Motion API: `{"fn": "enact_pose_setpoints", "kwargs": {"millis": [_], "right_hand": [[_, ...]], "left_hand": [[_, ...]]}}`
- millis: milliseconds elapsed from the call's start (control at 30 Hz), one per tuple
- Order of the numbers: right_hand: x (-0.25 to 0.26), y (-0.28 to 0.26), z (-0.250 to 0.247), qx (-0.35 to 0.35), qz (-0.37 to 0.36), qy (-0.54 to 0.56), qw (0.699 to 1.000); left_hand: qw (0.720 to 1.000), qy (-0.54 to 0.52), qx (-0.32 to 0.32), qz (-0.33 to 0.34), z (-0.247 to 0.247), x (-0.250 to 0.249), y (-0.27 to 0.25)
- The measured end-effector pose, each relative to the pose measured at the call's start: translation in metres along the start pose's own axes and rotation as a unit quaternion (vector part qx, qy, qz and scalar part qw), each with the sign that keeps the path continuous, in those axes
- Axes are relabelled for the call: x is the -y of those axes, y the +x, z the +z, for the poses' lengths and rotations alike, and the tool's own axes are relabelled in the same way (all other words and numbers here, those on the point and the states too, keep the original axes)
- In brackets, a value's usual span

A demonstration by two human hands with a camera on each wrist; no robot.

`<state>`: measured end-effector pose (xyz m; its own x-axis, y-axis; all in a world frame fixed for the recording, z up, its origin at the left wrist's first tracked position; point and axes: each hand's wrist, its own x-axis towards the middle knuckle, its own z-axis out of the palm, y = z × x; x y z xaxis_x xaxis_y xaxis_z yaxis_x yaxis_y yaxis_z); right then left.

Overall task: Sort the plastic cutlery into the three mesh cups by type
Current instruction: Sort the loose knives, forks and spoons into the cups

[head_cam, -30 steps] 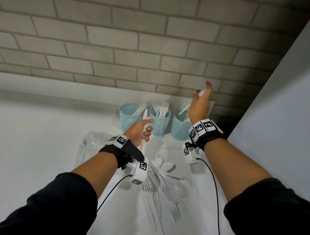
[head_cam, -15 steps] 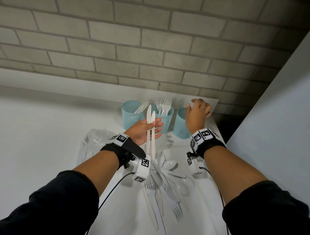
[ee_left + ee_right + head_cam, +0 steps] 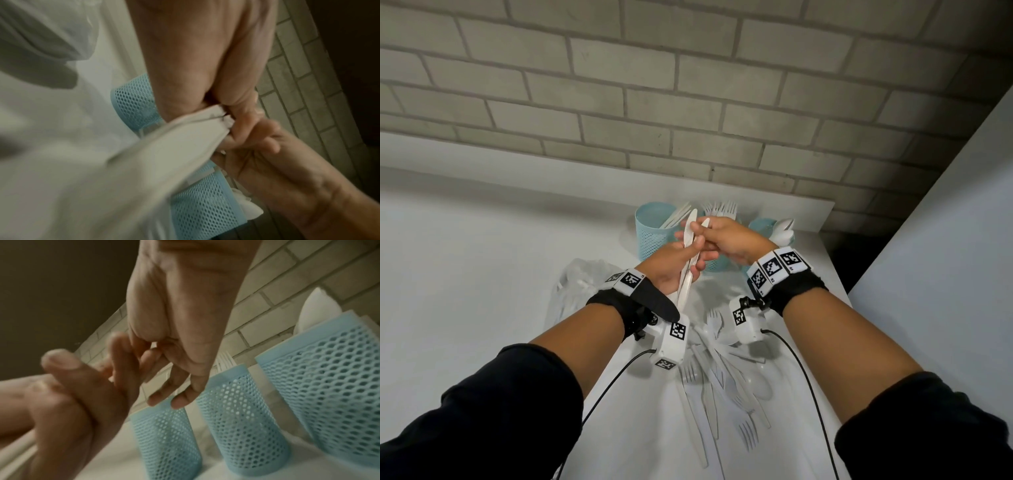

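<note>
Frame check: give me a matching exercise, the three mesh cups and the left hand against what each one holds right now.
Column one:
1. left mesh cup
2. middle mesh cup
3. right mesh cup
4. left hand

Column two:
A. spoons
B. two knives in its grip
C. forks
D. leaning knives

Pairs: 1-D, 2-C, 3-A, 4-B

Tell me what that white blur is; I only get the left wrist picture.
Observer: Two knives, held upright by the left hand.
Operator: And the other hand I see?
Observer: The right hand pinches one knife near its tip.
Operator: Where will they go?
Observer: Probably the left cup, which already holds knives.
</note>
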<state>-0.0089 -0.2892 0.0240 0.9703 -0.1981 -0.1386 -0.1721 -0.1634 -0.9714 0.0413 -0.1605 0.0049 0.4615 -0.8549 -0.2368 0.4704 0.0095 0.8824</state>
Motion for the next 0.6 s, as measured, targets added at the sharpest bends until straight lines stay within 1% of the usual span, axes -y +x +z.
{"fn": "enact_pose_setpoints", "kwargs": {"millis": [67, 133, 200, 267, 333, 433, 467, 533, 600], "right_hand": [[0.004, 0.002, 0.004, -0.007, 0.013, 0.023, 1.0], [0.011, 0.007, 0.004, -0.046, 0.004, 0.035, 0.998], [0.021, 0.015, 0.0, -0.1, -0.002, 0.079, 0.992], [0.034, 0.024, -0.004, -0.157, -0.01, 0.121, 0.98], [0.046, 0.033, -0.01, -0.222, -0.026, 0.136, 0.965], [0.058, 0.043, -0.015, -0.321, -0.088, 0.131, 0.934], [0.06, 0.046, -0.014, -0.344, -0.115, 0.127, 0.923], [0.059, 0.051, -0.006, -0.375, -0.152, 0.104, 0.909], [0.051, 0.059, 0.005, -0.395, -0.167, 0.042, 0.903]], "left_hand": [[1.0, 0.023, 0.013, 0.0, -0.001, 0.001, -0.001], [1.0, 0.022, 0.018, -0.009, -0.003, 0.002, -0.002], [1.0, 0.012, 0.004, -0.015, -0.009, 0.002, -0.002], [1.0, 0.004, -0.025, -0.006, -0.016, 0.0, -0.004], [0.998, -0.002, -0.062, 0.009, -0.025, -0.001, -0.005], [0.99, 0.004, -0.14, 0.017, -0.04, 0.0, -0.007], [0.987, 0.006, -0.162, 0.015, -0.044, 0.0, -0.007], [0.983, 0.004, -0.184, 0.008, -0.049, 0.001, -0.008], [0.981, 0.011, -0.192, -0.007, -0.051, 0.003, -0.009]]}}
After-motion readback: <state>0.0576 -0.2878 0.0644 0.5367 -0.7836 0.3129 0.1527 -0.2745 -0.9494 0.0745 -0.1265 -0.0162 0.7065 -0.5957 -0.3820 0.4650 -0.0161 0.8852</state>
